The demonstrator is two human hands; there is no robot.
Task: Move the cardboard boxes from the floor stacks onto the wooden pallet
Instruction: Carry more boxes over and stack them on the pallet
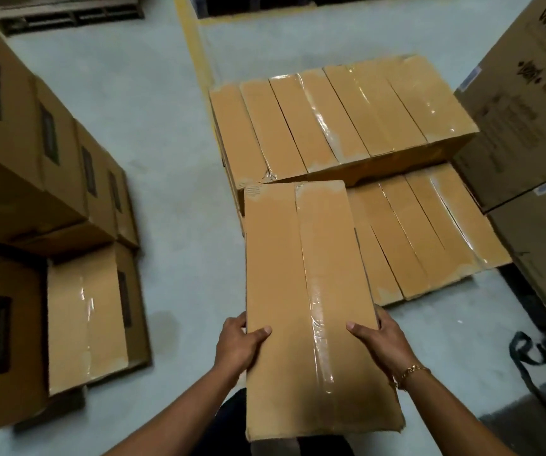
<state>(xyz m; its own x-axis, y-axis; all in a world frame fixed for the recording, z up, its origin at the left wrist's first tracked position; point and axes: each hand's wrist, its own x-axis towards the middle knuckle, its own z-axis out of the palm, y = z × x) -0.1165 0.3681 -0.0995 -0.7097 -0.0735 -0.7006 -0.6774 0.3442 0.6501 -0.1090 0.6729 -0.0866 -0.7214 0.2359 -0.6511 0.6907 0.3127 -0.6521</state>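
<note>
Both hands, the left hand and right hand, clasped the long tan taped cardboard box by its side edges above the lower row of boxes, and it looked stiff, light, tape-slick on top.

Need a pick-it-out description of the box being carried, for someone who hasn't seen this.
Start at the two-tier block of tan boxes right of the yellow floor line. Over the near left corner of its lower tier is the carried box. Unlike its neighbours, it is gripped by the left hand and right hand on its long edges.
</note>
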